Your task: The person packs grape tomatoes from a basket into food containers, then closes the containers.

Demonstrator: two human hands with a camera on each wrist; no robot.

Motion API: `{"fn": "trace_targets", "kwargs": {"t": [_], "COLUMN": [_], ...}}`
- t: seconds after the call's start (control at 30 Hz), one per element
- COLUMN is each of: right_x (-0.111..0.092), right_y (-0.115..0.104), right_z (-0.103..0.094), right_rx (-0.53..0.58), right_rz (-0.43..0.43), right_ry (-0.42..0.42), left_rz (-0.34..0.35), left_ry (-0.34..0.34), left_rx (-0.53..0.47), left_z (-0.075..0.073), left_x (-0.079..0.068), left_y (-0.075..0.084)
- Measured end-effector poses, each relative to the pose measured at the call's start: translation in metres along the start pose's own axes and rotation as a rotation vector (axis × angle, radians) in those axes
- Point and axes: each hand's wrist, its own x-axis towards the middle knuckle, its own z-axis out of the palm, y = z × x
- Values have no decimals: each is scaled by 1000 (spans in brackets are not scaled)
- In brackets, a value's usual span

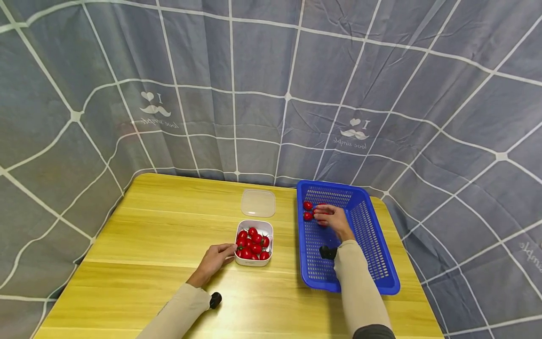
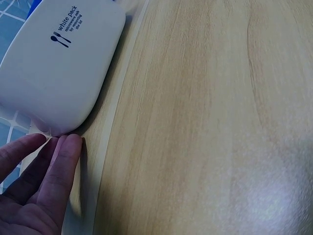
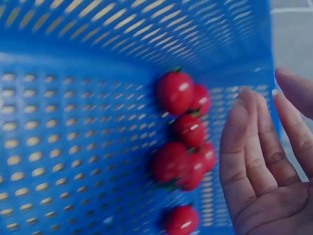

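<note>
Small red tomatoes, several of them, fill a white square plastic container (image 1: 252,262). My left hand (image 1: 217,257) is at its left side, with nearly straight fingers (image 2: 68,159) touching the wall at a lower corner. Inside the blue slotted basket (image 1: 306,263) on the right lies a cluster of tomatoes (image 3: 190,129), some with green stems. Over that cluster is my right hand (image 1: 334,219), and the right wrist view shows its fingers extended beside the tomatoes with nothing between them. In the head view it partly hides the cluster.
A translucent lid (image 1: 258,203) lies flat behind the white container. Container, lid and basket all stand on a wooden table (image 1: 169,216). A grey curtain with white grid lines (image 1: 262,113) hangs behind the table and along both sides.
</note>
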Motion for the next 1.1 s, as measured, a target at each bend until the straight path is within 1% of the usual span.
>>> {"fn": "trace_targets", "kwargs": {"t": [0.2,0.37,0.43,0.6,0.77,1.0,1.1], "right_x": [3,4,5,7,7,8,9], "right_y": [20,32,37,47,57,59,58], "right_z": [-9,-10,-10,-8,-7,-5,-5], "right_rx": [-5,13,10,-13,-54,-94,-116], "right_rz": [34,62,71,80,110,119,133], "right_ry": [116,221,251,298,309,262,256], "left_rz": [6,0,-4,-2,-10,-8,-8], "left_ry": [-9,-9,-6,-7,-1,5,4], "left_rx": [8,-6,-12,5,-2,-5,-5], "left_z": [-1,0,0,0,0,0,-1], "left_x": [-1,-1,0,0,0,-1,0], "left_y": [1,3,3,3,1,1,0]}}
